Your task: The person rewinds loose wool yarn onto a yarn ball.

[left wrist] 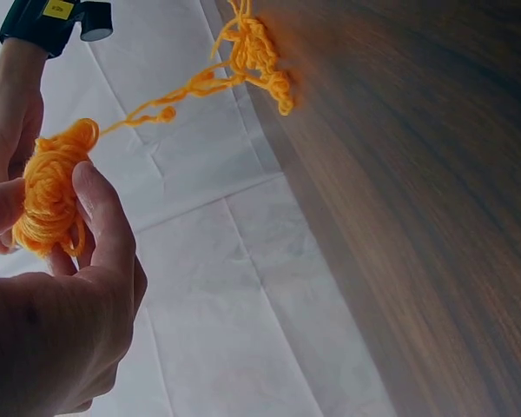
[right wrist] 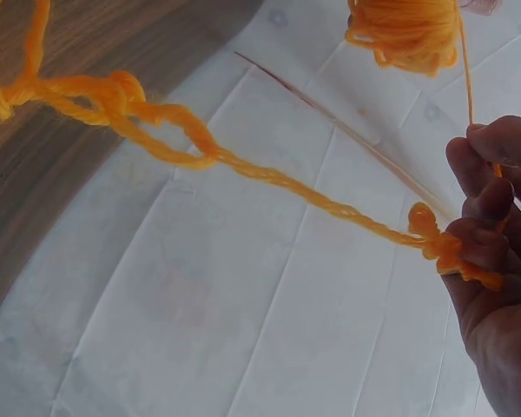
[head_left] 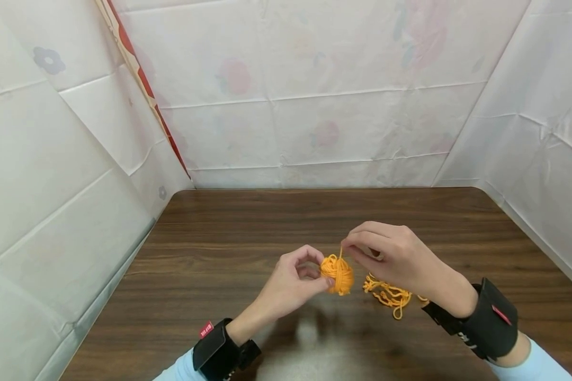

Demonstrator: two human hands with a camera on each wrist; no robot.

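A small ball of orange yarn [head_left: 337,273] is held above the brown wooden table [head_left: 248,227], pinched between the thumb and fingers of my left hand [head_left: 293,283]. In the left wrist view the yarn ball [left wrist: 50,193] sits against my thumb. My right hand [head_left: 391,256] pinches the yarn strand [head_left: 341,253] just above the ball. In the right wrist view the strand [right wrist: 269,178] runs through my curled fingers [right wrist: 486,208] up to the ball [right wrist: 408,33]. A loose tangle of the same yarn [head_left: 390,294] lies on the table under my right hand.
White flowered sheets [head_left: 305,95] wall in the table on the left, back and right. Black wrist straps [head_left: 488,320] sit on both forearms. The loose tangle [left wrist: 256,56] lies near the table's middle.
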